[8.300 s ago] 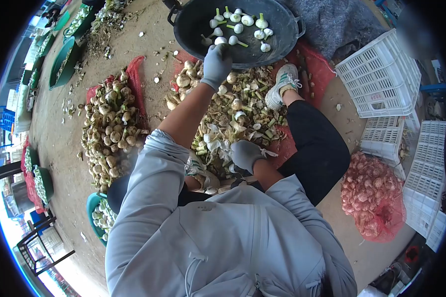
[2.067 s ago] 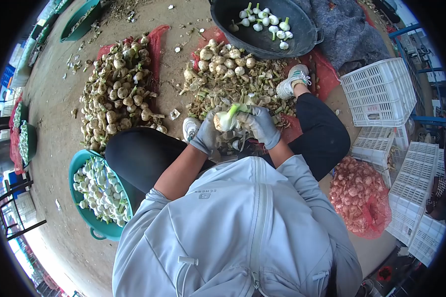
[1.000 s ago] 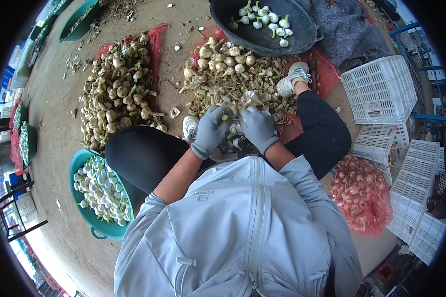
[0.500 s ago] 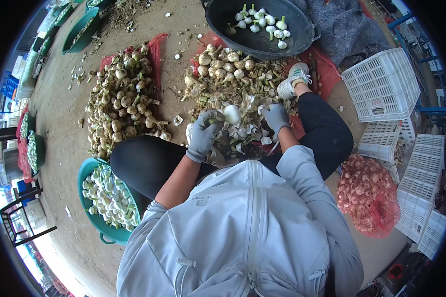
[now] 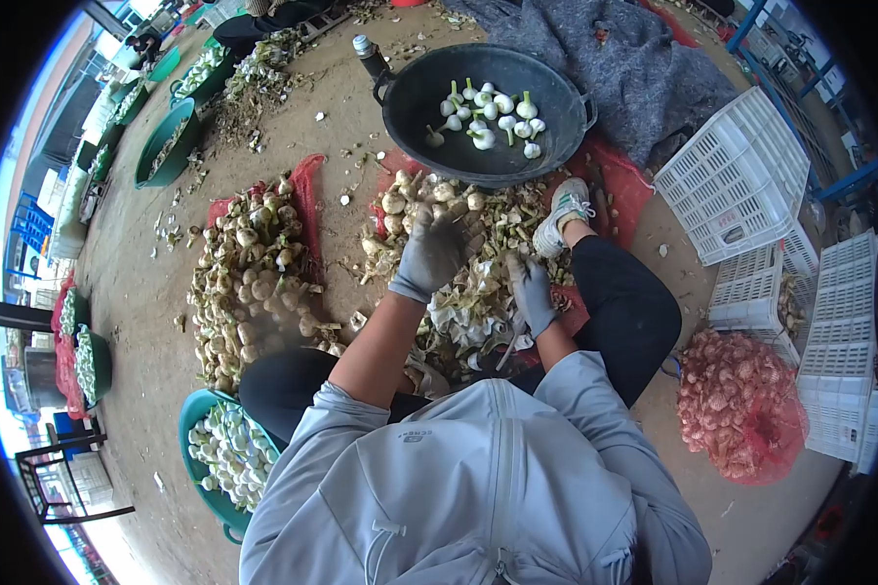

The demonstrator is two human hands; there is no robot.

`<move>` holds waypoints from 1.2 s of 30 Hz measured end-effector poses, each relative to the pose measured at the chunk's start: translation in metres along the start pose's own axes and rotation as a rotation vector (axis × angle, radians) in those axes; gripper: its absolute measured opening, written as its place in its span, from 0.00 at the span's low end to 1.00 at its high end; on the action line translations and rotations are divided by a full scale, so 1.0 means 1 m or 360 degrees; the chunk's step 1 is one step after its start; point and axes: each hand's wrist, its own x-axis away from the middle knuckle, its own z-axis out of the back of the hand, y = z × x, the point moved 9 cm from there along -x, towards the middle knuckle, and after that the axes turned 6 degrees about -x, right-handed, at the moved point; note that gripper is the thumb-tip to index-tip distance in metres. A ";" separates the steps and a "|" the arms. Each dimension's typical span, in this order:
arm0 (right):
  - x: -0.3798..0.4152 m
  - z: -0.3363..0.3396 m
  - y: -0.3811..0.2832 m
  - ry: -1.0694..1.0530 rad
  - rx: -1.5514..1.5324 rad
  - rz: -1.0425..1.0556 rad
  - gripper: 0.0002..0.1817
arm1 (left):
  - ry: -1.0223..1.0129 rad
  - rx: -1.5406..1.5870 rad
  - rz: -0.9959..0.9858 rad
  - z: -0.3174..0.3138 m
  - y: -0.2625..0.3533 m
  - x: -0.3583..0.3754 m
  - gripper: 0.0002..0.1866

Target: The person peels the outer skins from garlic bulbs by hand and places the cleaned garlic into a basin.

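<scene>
My left hand (image 5: 434, 255), in a grey glove, reaches over the near side of the garlic pile with its fingers spread and blurred; nothing shows in it. Untrimmed garlic bulbs (image 5: 394, 202) with dry stalks lie just beyond it. My right hand (image 5: 530, 294), also gloved, is curled above the peeled skins and stalk scraps (image 5: 468, 297). A thin pale strip (image 5: 506, 353) sticks out below that hand; I cannot make out what it is. Farther forward, a black basin (image 5: 415, 146) holds several clean white garlic bulbs (image 5: 506, 123) with short stems.
Another heap of untrimmed garlic (image 5: 254, 258) lies at left. Near my left knee stands a green tub (image 5: 193, 429) of trimmed garlic. White crates (image 5: 737, 180) and a red net sack (image 5: 737, 405) of bulbs are at right. A dark bottle (image 5: 369, 57) stands beside the basin.
The white bulb that was at my left hand is gone from between my hands. My left hand has moved forward and opened. My view has tilted up, and the basin's bulbs are arranged differently.
</scene>
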 end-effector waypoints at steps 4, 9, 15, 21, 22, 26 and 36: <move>0.012 -0.027 -0.033 -0.0166 0.0124 0.0265 0.23 | 0.0043 0.0245 0.0229 0.000 -0.063 0.038 0.29; 0.015 -0.035 -0.044 -0.0076 0.0754 0.0420 0.20 | 0.0094 0.0140 0.0000 -0.009 -0.054 0.057 0.18; 0.010 -0.029 -0.043 -0.0034 0.0693 0.0360 0.19 | 0.0149 0.0217 0.0050 -0.008 -0.060 0.056 0.16; -0.006 0.006 -0.037 0.0153 0.0535 0.0373 0.21 | -0.0110 0.0140 0.0015 -0.074 -0.061 0.074 0.24; -0.005 0.005 -0.030 0.0145 0.0506 0.0372 0.21 | 0.0076 0.1365 0.0104 -0.056 -0.075 0.087 0.28; -0.016 0.046 0.006 0.0544 0.0270 0.0226 0.24 | 0.0218 -0.0496 0.0206 -0.002 -0.090 0.171 0.28; -0.023 0.003 0.042 0.0090 -0.0453 -0.0012 0.19 | 0.0656 -0.2197 -0.1525 -0.215 0.313 0.250 0.33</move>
